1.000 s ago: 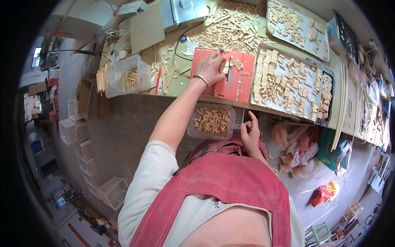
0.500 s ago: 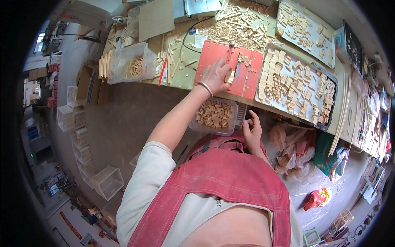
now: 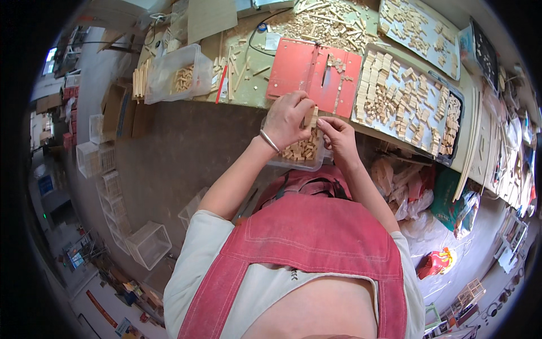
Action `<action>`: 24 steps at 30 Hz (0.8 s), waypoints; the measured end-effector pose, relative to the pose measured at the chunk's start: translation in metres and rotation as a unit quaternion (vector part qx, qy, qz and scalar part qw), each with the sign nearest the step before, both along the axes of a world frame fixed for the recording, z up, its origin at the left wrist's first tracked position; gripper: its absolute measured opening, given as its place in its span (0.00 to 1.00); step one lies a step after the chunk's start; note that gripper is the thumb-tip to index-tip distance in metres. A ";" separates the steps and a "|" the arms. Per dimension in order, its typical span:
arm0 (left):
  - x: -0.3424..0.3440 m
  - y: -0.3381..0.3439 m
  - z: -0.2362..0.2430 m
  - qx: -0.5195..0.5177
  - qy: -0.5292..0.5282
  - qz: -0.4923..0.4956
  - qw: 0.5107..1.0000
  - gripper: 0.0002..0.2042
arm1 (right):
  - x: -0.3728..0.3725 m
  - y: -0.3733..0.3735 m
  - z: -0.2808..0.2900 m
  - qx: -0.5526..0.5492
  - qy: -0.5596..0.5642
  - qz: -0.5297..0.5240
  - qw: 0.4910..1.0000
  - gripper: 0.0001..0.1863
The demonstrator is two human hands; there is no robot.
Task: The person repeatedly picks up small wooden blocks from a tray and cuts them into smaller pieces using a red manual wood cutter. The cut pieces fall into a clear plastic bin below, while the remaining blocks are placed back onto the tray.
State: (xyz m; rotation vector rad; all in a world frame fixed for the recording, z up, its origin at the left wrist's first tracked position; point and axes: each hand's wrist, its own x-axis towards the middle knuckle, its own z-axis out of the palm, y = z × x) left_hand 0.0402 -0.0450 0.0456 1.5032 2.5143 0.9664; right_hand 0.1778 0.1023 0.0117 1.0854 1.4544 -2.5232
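Two bare hands meet over a clear plastic tub whose smooth wall shows small, squared wooden blocks heaped loosely inside. The wood is pale and matt, cut to crisp edges; beside it the red plate on the bench looks flat and hard, with a dark slot and scraps of wood along its right part. A metal bracelet rings the left wrist, and the apron is of red cloth with light stitching.

The pale green bench carries a shallow tray of blocks, partly in close rows, and a translucent bin at its left end, with a slim red stick near it. Below spreads a grey floor, with crumpled plastic bags under the bench's right side.

The left hand has its thumb and fingers closed around a wooden piece, which stands out at the hand's right side, above the tub and in front of the plate. The right hand brings thumb and forefinger narrowly together just beside that piece; whether they grip it, I cannot tell.
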 end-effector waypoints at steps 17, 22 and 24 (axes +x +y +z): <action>0.107 0.117 -0.025 0.026 -0.105 -0.106 0.988 0.24 | 0.123 0.090 -0.024 0.063 -0.054 -0.122 0.989 0.07; 0.102 0.175 -0.057 0.014 -0.085 -0.126 0.988 0.27 | 0.122 0.147 -0.056 0.066 -0.109 -0.120 0.985 0.06; 0.101 0.196 -0.067 -0.002 -0.083 -0.108 0.991 0.27 | 0.114 0.167 -0.056 0.069 -0.131 -0.116 0.982 0.06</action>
